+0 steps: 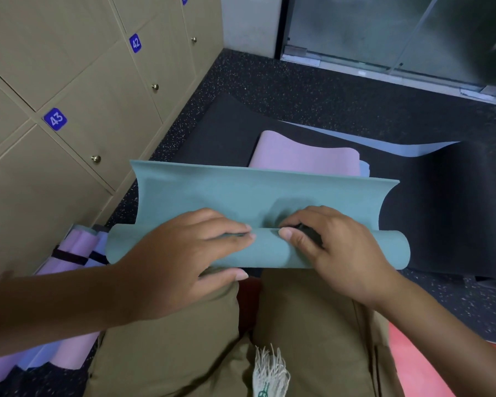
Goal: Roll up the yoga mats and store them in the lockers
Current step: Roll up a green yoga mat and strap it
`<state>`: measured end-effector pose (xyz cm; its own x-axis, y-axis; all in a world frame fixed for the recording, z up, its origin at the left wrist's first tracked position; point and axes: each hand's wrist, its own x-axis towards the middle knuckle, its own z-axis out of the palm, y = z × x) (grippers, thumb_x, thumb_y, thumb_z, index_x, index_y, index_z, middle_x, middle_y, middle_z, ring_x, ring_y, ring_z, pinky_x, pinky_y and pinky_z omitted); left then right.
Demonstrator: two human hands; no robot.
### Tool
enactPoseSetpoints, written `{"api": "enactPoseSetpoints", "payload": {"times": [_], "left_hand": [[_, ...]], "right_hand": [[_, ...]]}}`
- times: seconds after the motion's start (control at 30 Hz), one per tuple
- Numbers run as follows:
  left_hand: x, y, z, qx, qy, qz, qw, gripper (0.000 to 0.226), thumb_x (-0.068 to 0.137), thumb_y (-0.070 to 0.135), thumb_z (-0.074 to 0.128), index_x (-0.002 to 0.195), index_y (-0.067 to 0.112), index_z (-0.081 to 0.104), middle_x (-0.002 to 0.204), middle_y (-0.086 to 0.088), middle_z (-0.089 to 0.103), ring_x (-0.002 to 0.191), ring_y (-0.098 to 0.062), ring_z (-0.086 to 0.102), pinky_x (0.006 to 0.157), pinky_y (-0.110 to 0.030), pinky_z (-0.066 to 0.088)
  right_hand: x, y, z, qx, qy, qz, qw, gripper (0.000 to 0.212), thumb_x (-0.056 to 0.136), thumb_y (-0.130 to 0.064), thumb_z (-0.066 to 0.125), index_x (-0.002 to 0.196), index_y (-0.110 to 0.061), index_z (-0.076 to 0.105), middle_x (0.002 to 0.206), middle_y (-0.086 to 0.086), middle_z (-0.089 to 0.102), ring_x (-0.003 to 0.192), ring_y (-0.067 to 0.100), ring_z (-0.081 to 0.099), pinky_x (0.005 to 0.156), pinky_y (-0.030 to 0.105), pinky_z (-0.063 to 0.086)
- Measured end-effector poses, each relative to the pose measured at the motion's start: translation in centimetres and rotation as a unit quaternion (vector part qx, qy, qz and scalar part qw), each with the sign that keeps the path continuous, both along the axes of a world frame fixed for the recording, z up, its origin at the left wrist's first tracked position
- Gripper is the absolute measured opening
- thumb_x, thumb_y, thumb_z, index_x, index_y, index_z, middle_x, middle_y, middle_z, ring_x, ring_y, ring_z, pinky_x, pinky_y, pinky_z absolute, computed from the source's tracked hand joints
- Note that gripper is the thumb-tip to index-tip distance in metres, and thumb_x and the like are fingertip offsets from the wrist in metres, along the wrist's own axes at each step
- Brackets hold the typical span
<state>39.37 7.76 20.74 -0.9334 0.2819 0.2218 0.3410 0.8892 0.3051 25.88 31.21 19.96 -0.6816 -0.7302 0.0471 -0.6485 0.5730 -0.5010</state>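
A: Teal yoga mat (255,196) lies across the person's knees, partly rolled. The rolled part sits nearest the body; the free end curves up and away, over the mats beyond.

B: Hands?

A: Left hand (184,250) lies over the roll, fingers curled across its top, thumb under the near side. It grips the roll. Right hand (332,253) rests on the roll just beside it, fingers bent down onto the mat with the tips at the seam, thumb pressed on the front. Fingertips of both hands nearly meet at the middle.

B: Something dark under the right fingers?

A: Yes, cannot tell what.

B: Surroundings?

A: Pink mat (298,156) on a black mat (441,210), flat on the speckled floor (298,90). Beige lockers (69,81) at left, doors closed, tags 42 and 43. Rolled pink and lilac mats (72,253), strapped, lie at their foot.
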Motion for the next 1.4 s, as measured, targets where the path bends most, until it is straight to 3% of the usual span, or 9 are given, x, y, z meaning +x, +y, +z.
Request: {"api": "enactPoseSetpoints", "payload": {"times": [0.13,0.3,0.43,0.67,0.8,0.93,1.03,1.2,1.4], "left_hand": [[-0.4,-0.4,-0.7,-0.02,0.012,-0.014,1.0,0.052,0.098,0.046,0.06,0.136,0.011,0.066,0.135,0.001,0.065,0.11,-0.022,0.063,0.091,-0.043,0.054],[-1.2,-1.0,-0.8,-0.01,-0.007,-0.004,1.0,0.056,0.096,0.05,0.06,0.138,0.012,0.064,0.135,0.003,0.065,0.113,-0.017,0.061,0.097,-0.034,0.049],[-2.2,-1.3,-1.0,-0.002,-0.046,0.01,0.999,0.06,0.095,0.058,0.057,0.138,0.015,0.064,0.132,0.005,0.065,0.115,-0.013,0.059,0.099,-0.028,0.044],[-4.7,-2.0,0.3,-0.033,-0.06,0.005,0.998,0.056,0.093,0.065,0.05,0.127,0.026,0.069,0.12,0.012,0.067,0.108,-0.013,0.06,0.094,-0.029,0.041],[-4.5,-1.4,0.8,-0.006,-0.039,0.016,0.999,0.049,0.093,0.059,0.053,0.124,0.026,0.07,0.119,0.013,0.066,0.106,-0.013,0.061,0.091,-0.037,0.05],[-3.8,-0.8,0.1,-0.028,0.011,0.023,0.999,0.047,0.091,0.051,0.059,0.123,0.018,0.072,0.124,0.006,0.068,0.106,-0.019,0.064,0.088,-0.043,0.056],[-3.8,-0.9,-0.9,-0.052,0.016,0.03,0.998,0.054,0.09,0.047,0.064,0.133,0.014,0.067,0.134,0.002,0.064,0.115,-0.023,0.063,0.091,-0.046,0.055],[-4.4,-1.3,-2.0,-0.102,0.035,0.014,0.994,0.063,0.089,0.045,0.068,0.141,0.01,0.059,0.139,-0.003,0.061,0.119,-0.025,0.06,0.093,-0.045,0.053],[-5.6,-2.2,-2.8,-0.072,0.027,0.023,0.997,0.07,0.088,0.055,0.061,0.142,0.011,0.058,0.137,-0.002,0.062,0.12,-0.022,0.058,0.101,-0.039,0.047]], "right_hand": [[-0.1,0.0,-0.2,-0.048,0.016,-0.005,0.999,0.033,0.098,-0.055,0.046,0.101,-0.032,0.069,0.096,-0.019,0.064,0.095,0.004,0.056,0.079,0.029,0.049],[1.0,0.9,-0.7,-0.077,0.101,0.018,0.992,0.024,0.1,-0.038,0.058,0.109,-0.019,0.07,0.106,-0.009,0.065,0.098,0.017,0.058,0.086,0.036,0.049],[1.7,1.6,-1.3,-0.06,0.161,0.028,0.985,0.03,0.098,-0.035,0.064,0.12,-0.016,0.071,0.119,-0.004,0.066,0.107,0.023,0.059,0.092,0.039,0.048],[0.7,0.7,-2.4,-0.083,0.127,0.005,0.988,0.042,0.098,-0.047,0.059,0.126,-0.018,0.071,0.12,-0.006,0.068,0.108,0.021,0.06,0.091,0.041,0.049],[-0.9,0.0,-2.1,-0.057,0.094,0.001,0.994,0.042,0.099,-0.052,0.054,0.124,-0.023,0.071,0.116,-0.009,0.069,0.105,0.018,0.061,0.089,0.041,0.05],[-2.5,-0.8,-1.6,-0.019,0.049,0.0,0.999,0.052,0.098,-0.062,0.042,0.122,-0.027,0.071,0.112,-0.011,0.07,0.104,0.015,0.062,0.089,0.039,0.05],[-3.4,-1.4,-1.4,-0.001,0.04,0.001,0.999,0.055,0.097,-0.065,0.036,0.121,-0.029,0.071,0.113,-0.012,0.071,0.106,0.013,0.062,0.088,0.034,0.048],[-4.0,-1.5,-2.0,-0.01,0.092,0.0,0.996,0.051,0.102,-0.059,0.037,0.114,-0.025,0.073,0.105,-0.008,0.073,0.099,0.016,0.063,0.085,0.036,0.05],[-3.4,-0.4,-2.6,-0.07,0.142,-0.012,0.987,0.034,0.102,-0.043,0.054,0.115,-0.015,0.07,0.111,-0.003,0.068,0.103,0.021,0.06,0.09,0.042,0.049]]}}
